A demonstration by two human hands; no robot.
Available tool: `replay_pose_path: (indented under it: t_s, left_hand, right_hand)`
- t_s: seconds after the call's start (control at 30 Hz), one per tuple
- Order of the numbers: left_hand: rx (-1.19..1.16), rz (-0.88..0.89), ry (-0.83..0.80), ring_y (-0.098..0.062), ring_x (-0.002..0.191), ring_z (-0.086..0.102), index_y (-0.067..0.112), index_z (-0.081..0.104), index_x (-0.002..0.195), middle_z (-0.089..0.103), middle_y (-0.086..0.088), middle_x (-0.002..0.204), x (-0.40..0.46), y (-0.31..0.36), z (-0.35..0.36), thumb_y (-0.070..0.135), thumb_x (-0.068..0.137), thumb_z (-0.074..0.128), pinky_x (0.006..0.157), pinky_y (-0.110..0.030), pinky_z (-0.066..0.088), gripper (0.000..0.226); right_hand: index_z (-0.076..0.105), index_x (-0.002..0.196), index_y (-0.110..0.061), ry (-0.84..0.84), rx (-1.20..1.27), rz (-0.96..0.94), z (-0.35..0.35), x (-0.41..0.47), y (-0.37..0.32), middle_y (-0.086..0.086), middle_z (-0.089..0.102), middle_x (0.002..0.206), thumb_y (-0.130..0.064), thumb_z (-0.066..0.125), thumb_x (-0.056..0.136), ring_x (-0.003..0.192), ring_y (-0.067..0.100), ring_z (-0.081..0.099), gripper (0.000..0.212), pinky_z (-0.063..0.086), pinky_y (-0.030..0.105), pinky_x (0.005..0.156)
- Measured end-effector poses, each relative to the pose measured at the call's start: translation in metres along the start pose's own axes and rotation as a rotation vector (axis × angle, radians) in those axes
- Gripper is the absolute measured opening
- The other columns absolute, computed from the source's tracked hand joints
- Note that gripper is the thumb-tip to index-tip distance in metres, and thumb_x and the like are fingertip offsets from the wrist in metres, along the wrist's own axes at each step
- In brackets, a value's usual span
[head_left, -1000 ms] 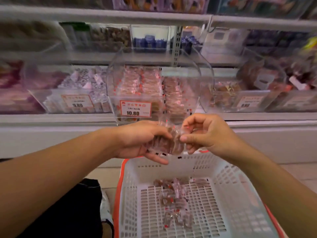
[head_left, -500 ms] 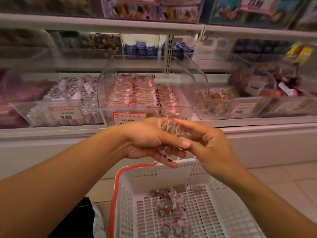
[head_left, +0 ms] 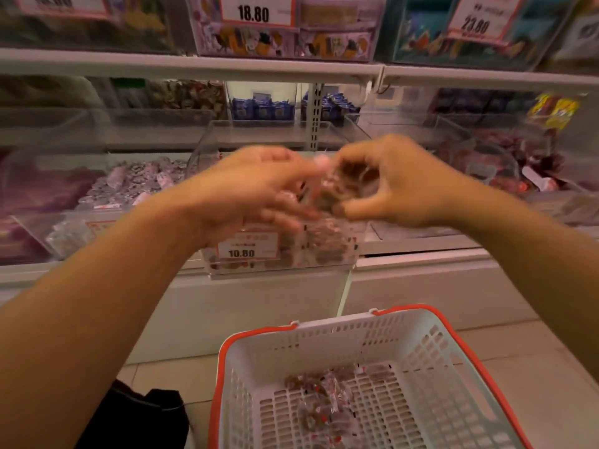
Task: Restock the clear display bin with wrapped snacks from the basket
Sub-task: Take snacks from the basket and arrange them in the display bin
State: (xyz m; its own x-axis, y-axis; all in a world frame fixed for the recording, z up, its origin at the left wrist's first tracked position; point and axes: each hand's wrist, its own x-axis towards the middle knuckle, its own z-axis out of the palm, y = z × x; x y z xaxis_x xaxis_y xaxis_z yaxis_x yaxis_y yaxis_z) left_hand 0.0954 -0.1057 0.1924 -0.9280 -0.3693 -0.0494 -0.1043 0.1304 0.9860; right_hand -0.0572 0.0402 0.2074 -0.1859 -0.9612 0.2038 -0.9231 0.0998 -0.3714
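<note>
1. We have lifted both hands from just above the basket (head_left: 324, 338) at lower centre up to the clear display bin (head_left: 282, 254) at mid-frame.
2. Our right hand (head_left: 398, 183) now curls round the bundle of wrapped snacks (head_left: 343, 189); our left hand (head_left: 256, 189), fingers extended, is blurred beside it.
3. We judge the drop into the bin is imminent; more snacks remain in the basket.

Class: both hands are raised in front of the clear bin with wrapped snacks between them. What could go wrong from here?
1. The right hand pinches a loose cluster of wrapped snacks; one may slip out and fall short of the clear bin.
2. The left hand is blurred and open, so it gives uncertain support.
3. The basket sits low on the floor; dropped pieces could miss it.
</note>
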Motion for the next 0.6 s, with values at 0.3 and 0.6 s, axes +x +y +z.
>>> replay_pose_path:
  t_s: [0.3, 0.6]
  left_hand:
    - [1.160, -0.007, 0.291, -0.030, 0.135, 0.042, 0.018, 0.044, 0.143, 0.043, -0.010, 0.149, 0.062, -0.049, -0.037, 0.039, 0.095, 0.048, 0.111, -0.043, 0.037, 0.052]
    - [1.191, -0.252, 0.040, -0.025, 0.151, 0.005, 0.032, 0.010, 0.156, 0.001, 0.003, 0.165, 0.077, -0.063, -0.052, 0.052, 0.101, 0.027, 0.122, -0.048, 0.011, 0.061]
  right_hand:
    - [0.051, 0.074, -0.019, -0.147, -0.614, 0.209, 0.019, 0.154, 0.059, 0.002, 0.054, 0.075, -0.029, 0.075, 0.081, 0.066, 0.018, 0.053, 0.027, 0.043, 0.032, 0.058]
    - [0.062, 0.100, -0.016, -0.325, -0.694, 0.208, 0.050, 0.224, 0.099, 0.005, 0.064, 0.099, -0.026, 0.079, 0.080, 0.083, 0.023, 0.061, 0.028, 0.052, 0.032, 0.068]
